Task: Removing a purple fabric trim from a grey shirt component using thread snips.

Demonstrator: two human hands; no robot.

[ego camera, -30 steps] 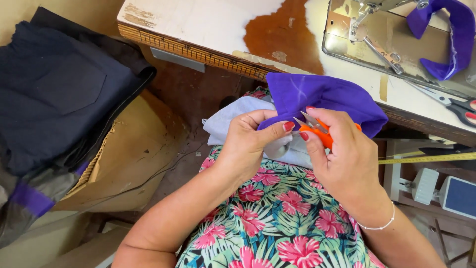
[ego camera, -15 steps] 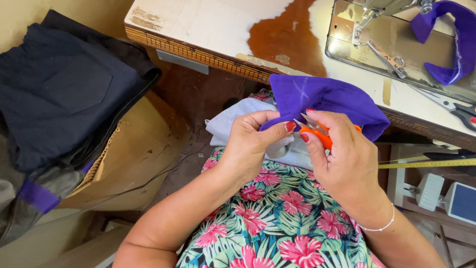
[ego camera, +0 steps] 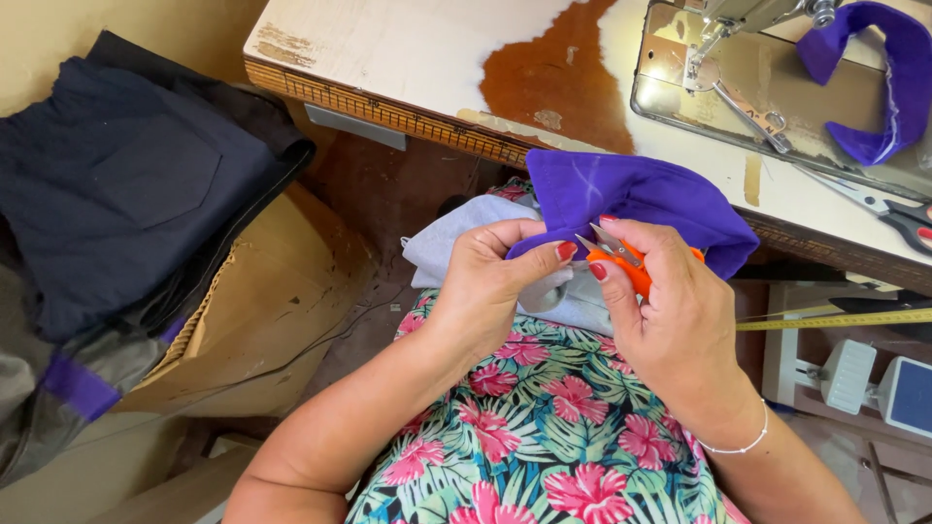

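**Hands at the purple cloth, snips in the right**

Right hand [ego camera: 670, 311] is closed around a pair of orange thread snips [ego camera: 621, 260], its fingers curled about the handle so that only the short metal blades show, pointing toward ten o'clock. Left hand [ego camera: 495, 281] sits just at nine o'clock of it, thumb and fingers pinched together on the lower edge of a purple cloth [ego camera: 631, 199] (the blade tips lie right by that pinch; whether they touch the cloth I cannot tell). The cloth is bunched over the near edge of the sewing table [ego camera: 408, 58], at twelve o'clock of both hands, with a pale grey fabric [ego camera: 456, 243] lying under it on the floral lap [ego camera: 544, 437].

At two o'clock, well apart, stands the sewing machine bed [ego camera: 699, 87], with a second purple strip [ego camera: 893, 87] draped on it and large scissors [ego camera: 898, 215] beside it. A yellow tape measure [ego camera: 835, 320] runs at three o'clock. Dark blue garments [ego camera: 116, 184] are heaped at nine o'clock over a cardboard box [ego camera: 272, 330].
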